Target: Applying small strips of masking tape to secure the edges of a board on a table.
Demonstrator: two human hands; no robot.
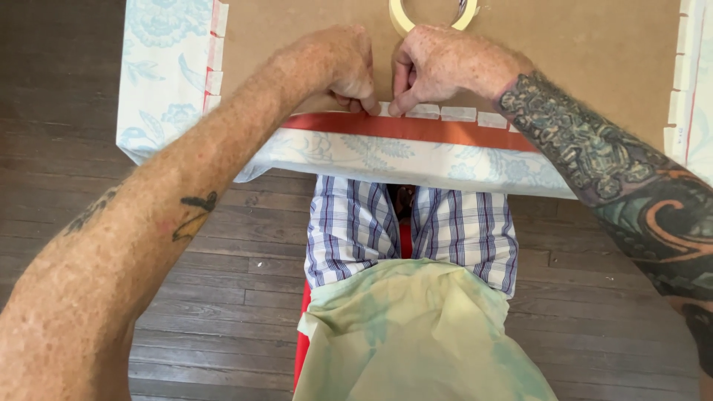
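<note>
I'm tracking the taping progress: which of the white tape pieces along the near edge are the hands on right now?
The leftmost piece in that row, pinched between left hand and right hand; the pieces to its right lie untouched.

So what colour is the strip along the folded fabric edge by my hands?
Orange-red, on the strip below the tape pieces; the head view shows it.

No packages, labels, signs or screens show anywhere in this head view.
</note>
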